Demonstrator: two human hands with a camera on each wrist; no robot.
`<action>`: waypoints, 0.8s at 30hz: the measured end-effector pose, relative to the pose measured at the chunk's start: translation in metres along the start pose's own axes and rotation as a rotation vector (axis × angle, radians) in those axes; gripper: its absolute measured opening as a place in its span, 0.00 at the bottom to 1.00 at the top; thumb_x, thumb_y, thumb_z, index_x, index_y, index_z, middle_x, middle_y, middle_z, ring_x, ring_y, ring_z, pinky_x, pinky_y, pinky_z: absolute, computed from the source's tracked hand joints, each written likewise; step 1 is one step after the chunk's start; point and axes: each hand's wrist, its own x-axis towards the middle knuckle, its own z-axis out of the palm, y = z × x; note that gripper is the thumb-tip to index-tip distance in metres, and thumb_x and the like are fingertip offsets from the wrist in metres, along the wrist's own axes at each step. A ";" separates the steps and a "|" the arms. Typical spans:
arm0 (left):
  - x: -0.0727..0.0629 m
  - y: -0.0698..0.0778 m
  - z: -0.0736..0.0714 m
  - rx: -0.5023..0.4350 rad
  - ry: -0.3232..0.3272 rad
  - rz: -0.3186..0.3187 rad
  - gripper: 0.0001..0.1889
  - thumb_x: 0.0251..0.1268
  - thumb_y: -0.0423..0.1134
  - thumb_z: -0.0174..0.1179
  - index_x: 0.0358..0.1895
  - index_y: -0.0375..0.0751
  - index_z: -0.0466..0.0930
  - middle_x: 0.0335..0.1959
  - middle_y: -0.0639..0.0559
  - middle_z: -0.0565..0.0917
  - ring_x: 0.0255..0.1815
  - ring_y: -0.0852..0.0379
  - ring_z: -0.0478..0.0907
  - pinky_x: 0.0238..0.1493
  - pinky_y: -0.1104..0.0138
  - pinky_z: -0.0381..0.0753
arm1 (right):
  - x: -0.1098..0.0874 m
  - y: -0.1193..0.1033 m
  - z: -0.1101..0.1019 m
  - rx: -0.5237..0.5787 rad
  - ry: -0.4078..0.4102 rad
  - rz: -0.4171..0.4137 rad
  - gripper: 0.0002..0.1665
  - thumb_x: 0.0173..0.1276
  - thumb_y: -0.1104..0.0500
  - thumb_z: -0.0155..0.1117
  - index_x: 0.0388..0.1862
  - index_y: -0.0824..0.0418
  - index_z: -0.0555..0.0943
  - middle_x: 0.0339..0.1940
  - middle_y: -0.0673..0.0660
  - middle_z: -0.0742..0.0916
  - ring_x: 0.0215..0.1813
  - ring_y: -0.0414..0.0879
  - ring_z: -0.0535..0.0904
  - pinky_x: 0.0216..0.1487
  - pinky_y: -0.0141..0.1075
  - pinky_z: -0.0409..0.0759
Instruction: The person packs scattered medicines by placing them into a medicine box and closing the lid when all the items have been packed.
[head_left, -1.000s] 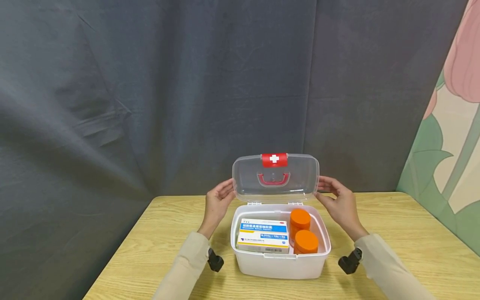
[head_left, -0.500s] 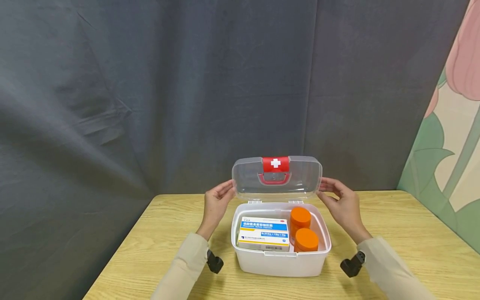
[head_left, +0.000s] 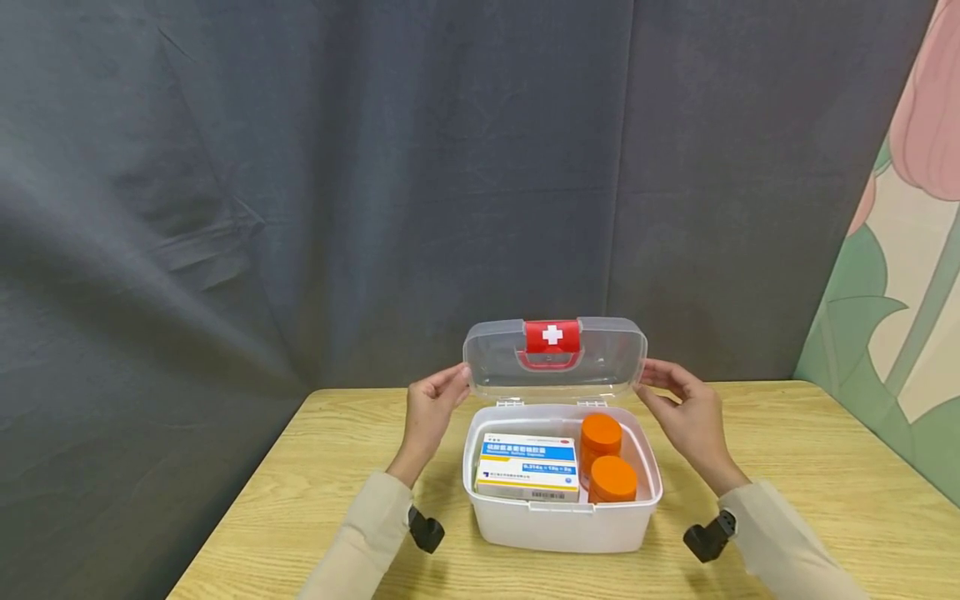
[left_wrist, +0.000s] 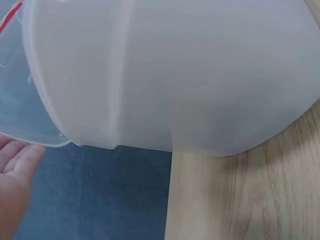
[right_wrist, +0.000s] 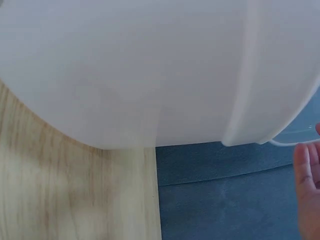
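Note:
A white first-aid box [head_left: 562,529] stands on the table with its clear lid [head_left: 480,358] raised at the back hinges. The lid bears a red latch [head_left: 552,337] with a white cross and a red handle. My left hand [head_left: 431,412] pinches the lid's left edge, and at its right edge my right hand [head_left: 686,412] does the same. Inside the box lie a white and blue medicine carton [head_left: 527,468] on the left and two orange-capped jars [head_left: 612,479] on the right. In the left wrist view the left fingers [left_wrist: 22,157] meet the lid's rim.
Under the box is a light wooden table [head_left: 300,492]. A dark grey curtain [head_left: 450,167] hangs right behind the table's far edge. On the right is a wall [head_left: 900,333] painted with flowers. Each wrist wears a small black camera [head_left: 426,531].
Both hands have tilted the lid a little forward over the box, so its top edge and latch sit lower in view. The carton and jars have stayed in place.

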 end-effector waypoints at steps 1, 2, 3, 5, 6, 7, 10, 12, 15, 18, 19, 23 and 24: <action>0.000 0.001 0.000 -0.002 -0.002 -0.003 0.17 0.68 0.31 0.60 0.51 0.17 0.77 0.50 0.29 0.79 0.53 0.35 0.77 0.48 0.62 0.79 | 0.000 -0.001 -0.001 0.008 0.000 -0.001 0.17 0.65 0.69 0.66 0.53 0.68 0.80 0.47 0.64 0.85 0.43 0.27 0.77 0.43 0.20 0.75; -0.001 0.003 0.000 -0.006 -0.004 -0.006 0.17 0.68 0.31 0.60 0.51 0.17 0.77 0.50 0.28 0.79 0.53 0.35 0.77 0.49 0.61 0.79 | 0.000 -0.002 -0.001 0.019 -0.004 -0.006 0.16 0.66 0.70 0.64 0.53 0.70 0.80 0.47 0.66 0.85 0.42 0.27 0.77 0.42 0.20 0.75; -0.002 0.005 0.000 -0.008 -0.006 -0.010 0.17 0.68 0.32 0.59 0.51 0.17 0.77 0.50 0.28 0.79 0.53 0.35 0.77 0.49 0.61 0.79 | 0.000 -0.005 -0.002 0.030 -0.011 -0.004 0.15 0.67 0.71 0.61 0.52 0.71 0.79 0.46 0.67 0.84 0.42 0.27 0.78 0.41 0.20 0.75; -0.002 0.008 0.000 -0.006 -0.012 -0.018 0.17 0.69 0.33 0.59 0.50 0.16 0.77 0.49 0.27 0.79 0.53 0.34 0.77 0.50 0.59 0.79 | 0.000 -0.013 -0.005 0.073 -0.031 -0.004 0.14 0.70 0.72 0.55 0.53 0.73 0.78 0.47 0.70 0.84 0.41 0.28 0.79 0.41 0.21 0.76; -0.003 0.009 0.000 -0.003 -0.015 -0.024 0.18 0.69 0.34 0.59 0.50 0.16 0.77 0.49 0.27 0.79 0.53 0.34 0.77 0.50 0.58 0.78 | 0.000 -0.014 -0.006 0.091 -0.043 -0.001 0.15 0.71 0.71 0.52 0.53 0.74 0.78 0.47 0.70 0.83 0.42 0.29 0.79 0.41 0.21 0.77; -0.002 0.010 0.000 0.003 -0.018 -0.031 0.18 0.70 0.35 0.59 0.50 0.17 0.78 0.49 0.28 0.80 0.52 0.35 0.77 0.51 0.56 0.78 | 0.000 -0.016 -0.008 0.106 -0.055 0.007 0.15 0.73 0.70 0.50 0.54 0.75 0.78 0.48 0.71 0.83 0.42 0.29 0.79 0.41 0.22 0.78; -0.002 0.014 -0.001 0.031 -0.026 -0.056 0.21 0.70 0.39 0.59 0.49 0.18 0.79 0.49 0.29 0.80 0.52 0.36 0.78 0.52 0.53 0.77 | -0.001 -0.020 -0.011 0.131 -0.082 0.035 0.17 0.77 0.64 0.47 0.55 0.75 0.77 0.50 0.71 0.82 0.44 0.29 0.79 0.41 0.24 0.78; -0.002 0.017 -0.002 0.056 -0.028 -0.077 0.23 0.71 0.42 0.59 0.49 0.19 0.79 0.49 0.31 0.80 0.53 0.38 0.78 0.52 0.53 0.77 | -0.001 -0.021 -0.012 0.118 -0.086 0.059 0.19 0.78 0.60 0.48 0.54 0.74 0.78 0.50 0.70 0.83 0.43 0.28 0.79 0.40 0.24 0.79; -0.004 0.021 -0.003 0.093 -0.025 -0.106 0.25 0.71 0.46 0.58 0.49 0.20 0.80 0.49 0.32 0.80 0.52 0.39 0.79 0.51 0.54 0.78 | -0.002 -0.030 -0.016 0.061 -0.091 0.091 0.22 0.79 0.55 0.48 0.52 0.74 0.79 0.47 0.70 0.84 0.41 0.29 0.79 0.40 0.22 0.78; -0.006 0.025 -0.003 0.116 -0.026 -0.121 0.26 0.70 0.48 0.58 0.49 0.20 0.80 0.49 0.32 0.81 0.52 0.38 0.78 0.51 0.55 0.78 | -0.002 -0.038 -0.018 -0.019 -0.096 0.122 0.25 0.79 0.51 0.48 0.50 0.73 0.81 0.45 0.69 0.85 0.41 0.39 0.82 0.39 0.19 0.76; -0.007 0.026 -0.004 0.124 -0.028 -0.123 0.26 0.70 0.48 0.58 0.49 0.20 0.80 0.49 0.32 0.81 0.52 0.37 0.78 0.51 0.55 0.79 | -0.002 -0.040 -0.019 -0.043 -0.100 0.133 0.26 0.78 0.50 0.48 0.49 0.72 0.81 0.45 0.68 0.85 0.42 0.44 0.83 0.39 0.19 0.75; -0.009 0.029 -0.004 0.150 -0.036 -0.127 0.27 0.68 0.49 0.60 0.48 0.21 0.80 0.48 0.32 0.81 0.53 0.36 0.78 0.50 0.56 0.79 | -0.002 -0.049 -0.022 -0.105 -0.127 0.181 0.31 0.78 0.45 0.46 0.51 0.71 0.81 0.49 0.68 0.84 0.47 0.60 0.81 0.42 0.22 0.75; -0.010 0.030 -0.004 0.154 -0.037 -0.130 0.27 0.67 0.50 0.60 0.48 0.21 0.81 0.48 0.33 0.81 0.53 0.37 0.78 0.50 0.57 0.79 | -0.001 -0.051 -0.023 -0.114 -0.132 0.193 0.32 0.78 0.44 0.45 0.51 0.71 0.81 0.50 0.68 0.84 0.48 0.61 0.81 0.44 0.26 0.77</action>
